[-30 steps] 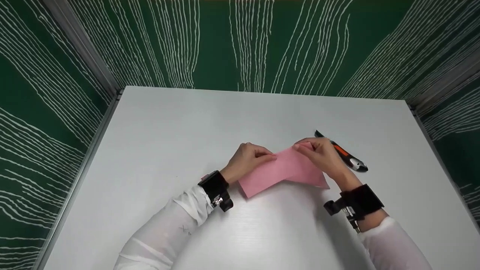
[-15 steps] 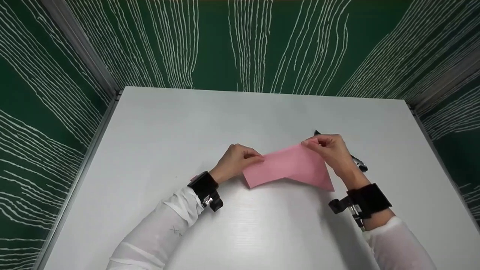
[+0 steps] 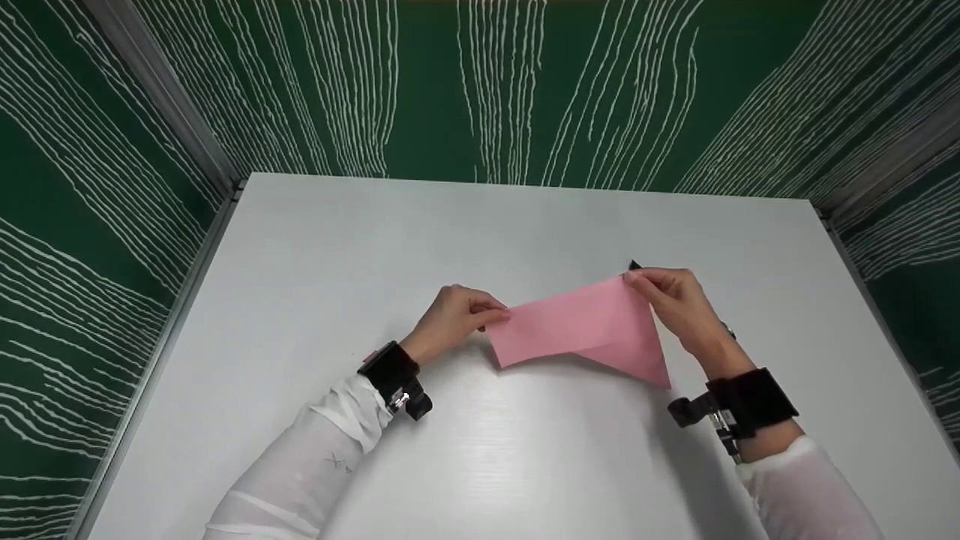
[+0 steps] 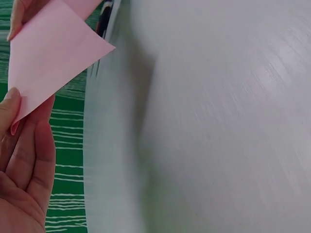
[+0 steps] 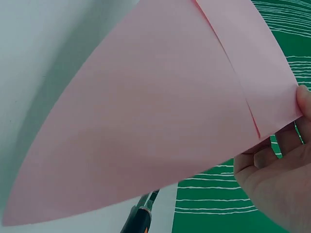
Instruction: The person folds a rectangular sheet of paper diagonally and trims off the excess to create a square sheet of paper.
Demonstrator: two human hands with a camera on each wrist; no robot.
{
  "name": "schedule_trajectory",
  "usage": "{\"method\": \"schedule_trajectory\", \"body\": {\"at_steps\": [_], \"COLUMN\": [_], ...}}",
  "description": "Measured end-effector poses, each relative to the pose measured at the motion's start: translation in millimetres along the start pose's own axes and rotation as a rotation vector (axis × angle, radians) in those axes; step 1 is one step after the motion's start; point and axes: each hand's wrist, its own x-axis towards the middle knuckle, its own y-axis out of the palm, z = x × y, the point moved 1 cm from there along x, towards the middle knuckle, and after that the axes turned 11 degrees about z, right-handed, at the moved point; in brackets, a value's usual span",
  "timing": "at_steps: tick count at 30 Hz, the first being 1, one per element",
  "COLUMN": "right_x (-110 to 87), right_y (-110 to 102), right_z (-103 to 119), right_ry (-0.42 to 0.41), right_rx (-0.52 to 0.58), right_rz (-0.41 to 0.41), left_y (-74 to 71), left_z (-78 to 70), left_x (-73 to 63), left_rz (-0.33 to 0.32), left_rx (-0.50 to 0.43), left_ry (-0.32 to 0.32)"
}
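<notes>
A folded piece of pink paper (image 3: pixel 577 322) is held above the table, its upper edge stretched between both hands. My left hand (image 3: pixel 454 319) pinches the paper's left upper corner between thumb and fingers. At the upper right corner my right hand (image 3: pixel 679 307) pinches it the same way. The right wrist view shows a folded strip with a crease line along the paper (image 5: pixel 146 107), and one corner hanging down as a point. Behind the right hand lies a utility knife (image 3: pixel 635 265), mostly hidden; part of the knife (image 5: pixel 138 221) also shows below the paper in the right wrist view.
The white table (image 3: pixel 375 240) extends around both hands. Green walls (image 3: pixel 427 90) with wavy white lines stand behind it and at both sides. Each wrist carries a black camera mount (image 3: pixel 754 401).
Both hands have moved apart, the left leftward and the right rightward and slightly up. The paper's upper edge is now more exposed, and the right hand covers more of the utility knife.
</notes>
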Motion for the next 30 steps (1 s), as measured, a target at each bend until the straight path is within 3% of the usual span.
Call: {"method": "schedule_trajectory", "body": {"at_steps": [7,16,30], "right_x": [-0.8,-0.1,-1.0], "right_y": [-1.4,-7.9,-8.4], "right_z": [0.9,-4.8,-6.3], "right_ry": [0.0,0.037,0.042], "right_rx": [-0.025,-0.044,-0.068], "right_rz": [0.006,-0.067,-0.062], "left_y": [-2.9,-4.3,-4.4], "left_z": [-1.4,5.9,7.0], "left_x": [-0.8,-1.5,-2.7], "left_rz": [-0.042,0.028,0.001], "left_rx": [-0.027,-0.127,-0.167], "left_ry": [0.003,0.002,-0.022]}}
